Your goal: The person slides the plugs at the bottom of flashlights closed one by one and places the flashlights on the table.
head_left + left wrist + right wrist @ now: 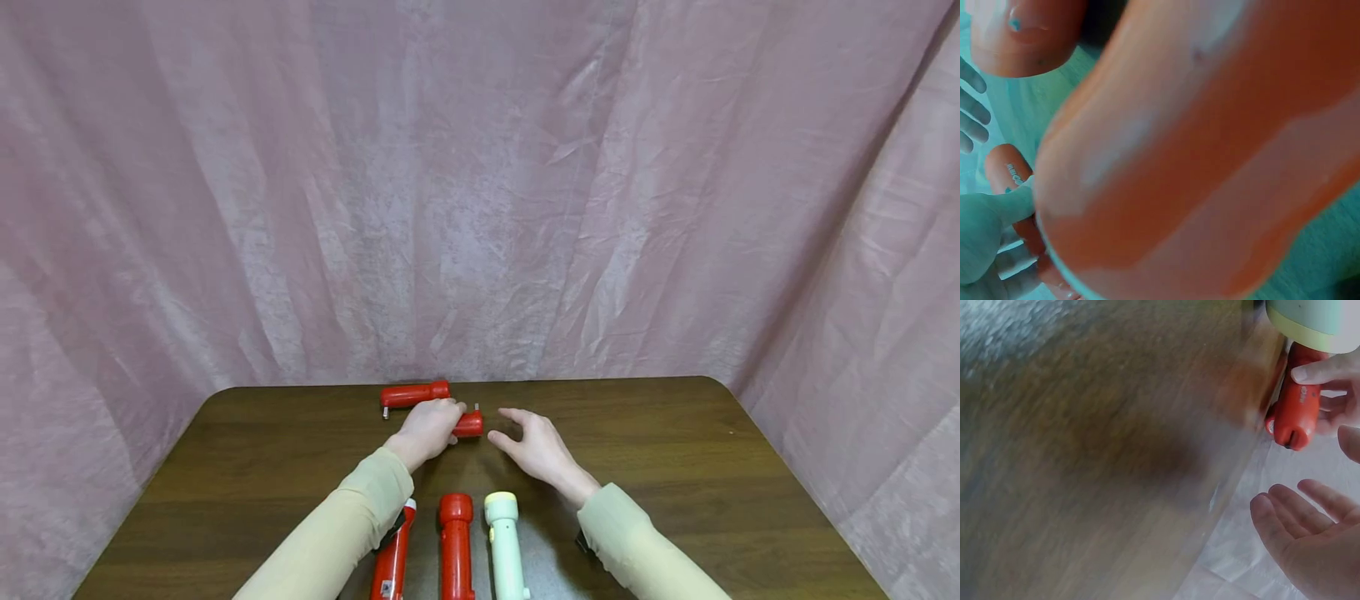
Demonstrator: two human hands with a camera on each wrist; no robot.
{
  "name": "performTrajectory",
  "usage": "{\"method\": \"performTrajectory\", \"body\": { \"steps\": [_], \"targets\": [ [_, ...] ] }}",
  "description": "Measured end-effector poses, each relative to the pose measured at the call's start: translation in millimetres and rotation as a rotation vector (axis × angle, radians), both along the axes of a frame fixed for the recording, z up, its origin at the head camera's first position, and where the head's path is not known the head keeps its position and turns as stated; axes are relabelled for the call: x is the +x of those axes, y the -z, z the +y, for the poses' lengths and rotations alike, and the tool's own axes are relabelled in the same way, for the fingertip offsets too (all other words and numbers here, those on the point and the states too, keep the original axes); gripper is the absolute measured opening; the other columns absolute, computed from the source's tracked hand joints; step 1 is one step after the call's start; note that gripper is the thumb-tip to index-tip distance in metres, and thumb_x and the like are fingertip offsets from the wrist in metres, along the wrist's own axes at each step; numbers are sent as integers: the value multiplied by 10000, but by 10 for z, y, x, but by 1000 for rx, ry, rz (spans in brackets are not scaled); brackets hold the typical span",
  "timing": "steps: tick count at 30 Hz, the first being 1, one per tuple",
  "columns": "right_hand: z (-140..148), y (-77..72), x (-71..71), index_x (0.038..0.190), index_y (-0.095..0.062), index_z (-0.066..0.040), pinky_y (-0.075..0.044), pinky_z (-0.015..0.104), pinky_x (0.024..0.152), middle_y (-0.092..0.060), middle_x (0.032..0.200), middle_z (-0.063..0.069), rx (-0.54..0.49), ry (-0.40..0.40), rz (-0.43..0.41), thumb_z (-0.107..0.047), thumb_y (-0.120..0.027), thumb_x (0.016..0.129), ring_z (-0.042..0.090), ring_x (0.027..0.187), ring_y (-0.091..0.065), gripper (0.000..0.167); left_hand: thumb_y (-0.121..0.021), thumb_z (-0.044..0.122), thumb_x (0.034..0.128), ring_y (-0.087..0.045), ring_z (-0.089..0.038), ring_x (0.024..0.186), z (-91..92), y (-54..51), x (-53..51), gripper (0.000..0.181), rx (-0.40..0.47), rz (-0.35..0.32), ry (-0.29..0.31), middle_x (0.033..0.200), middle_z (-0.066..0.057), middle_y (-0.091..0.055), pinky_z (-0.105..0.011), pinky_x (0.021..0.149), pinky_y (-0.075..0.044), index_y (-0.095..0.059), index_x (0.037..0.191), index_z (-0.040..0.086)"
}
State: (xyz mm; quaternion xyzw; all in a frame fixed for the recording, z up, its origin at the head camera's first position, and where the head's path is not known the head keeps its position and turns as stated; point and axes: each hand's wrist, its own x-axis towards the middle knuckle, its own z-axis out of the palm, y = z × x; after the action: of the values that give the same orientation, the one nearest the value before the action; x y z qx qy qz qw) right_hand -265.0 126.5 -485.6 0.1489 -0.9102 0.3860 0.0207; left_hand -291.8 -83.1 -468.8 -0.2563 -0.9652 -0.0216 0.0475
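Observation:
My left hand grips a red flashlight near the back of the table, and a small pale prong stands up at its exposed right end. The rest of that flashlight is hidden under the hand. In the right wrist view, the thumb and fingers close around the red flashlight, which has small lettering. Just right of it, my right hand is held apart with thumb and fingers spread, holding nothing. Behind the left hand lies another red flashlight, with a metal prong at its left end.
Along the front of the wooden table lie a red flashlight with a white rim, a plain red flashlight and a mint-green flashlight. My forearms pass on either side of them. A pink curtain hangs behind the table.

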Motion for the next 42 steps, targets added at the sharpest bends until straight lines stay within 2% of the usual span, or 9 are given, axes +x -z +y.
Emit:
{"method": "performTrajectory", "body": {
  "steps": [8, 12, 21, 26, 31, 35, 42],
  "targets": [
    [30, -51, 27, 1391, -645, 16, -595, 515, 1008, -704, 1354, 250, -136, 21, -44, -250, -709, 1003, 394, 1197, -729, 475, -907, 147, 806, -754, -281, 937, 1, -112, 47, 403, 59, 47, 55, 1028, -101, -765, -422, 853, -629, -721, 1148, 41],
    [38, -68, 39, 1377, -651, 34, -612, 479, 990, -724, 1323, 237, -179, 41, -49, -248, -709, 1004, 364, 1168, -750, 471, -899, 152, 820, -746, -281, 936, 2, -158, 91, 419, 93, 81, 84, 1042, -102, -763, -424, 844, -632, -713, 1176, 34],
    [62, -120, 101, 1337, -675, 50, -614, 463, 979, -757, 1258, 229, -284, 56, -61, -195, -708, 1003, 352, 1142, -764, 416, -878, 160, 846, -741, -276, 977, -5, -230, 186, 431, 164, 87, 79, 1100, -93, -766, -428, 874, -632, -705, 1224, 46],
    [94, -163, 150, 1352, -670, 39, -614, 458, 987, -759, 1262, 215, -310, 64, -90, -201, -691, 1014, 344, 1157, -759, 415, -867, 168, 858, -734, -259, 997, -3, -290, 282, 435, 191, 116, 113, 1120, -69, -765, -407, 892, -628, -699, 1245, 61],
    [150, -238, 229, 1378, -649, 41, -614, 424, 1002, -746, 1288, 220, -369, 30, -142, -199, -653, 1039, 369, 1192, -740, 415, -872, 170, 855, -734, -236, 990, 29, -357, 393, 435, 226, 173, 157, 1115, -49, -767, -381, 886, -631, -701, 1244, 74],
    [188, -307, 289, 1390, -638, 44, -631, 381, 963, -757, 1248, 238, -419, -9, -174, -192, -625, 1057, 407, 1145, -750, 408, -876, 171, 852, -734, -214, 976, 56, -400, 467, 435, 247, 212, 176, 1112, -35, -768, -364, 880, -633, -702, 1242, 88],
    [239, -439, 412, 1384, -643, 46, -636, 300, 924, -770, 1202, 248, -436, -68, -162, -210, -606, 1071, 383, 1099, -773, 405, -867, 186, 865, -738, -197, 1011, 63, -463, 582, 437, 290, 204, 170, 1149, -9, -768, -366, 890, -637, -697, 1262, 124]
  ]
}}
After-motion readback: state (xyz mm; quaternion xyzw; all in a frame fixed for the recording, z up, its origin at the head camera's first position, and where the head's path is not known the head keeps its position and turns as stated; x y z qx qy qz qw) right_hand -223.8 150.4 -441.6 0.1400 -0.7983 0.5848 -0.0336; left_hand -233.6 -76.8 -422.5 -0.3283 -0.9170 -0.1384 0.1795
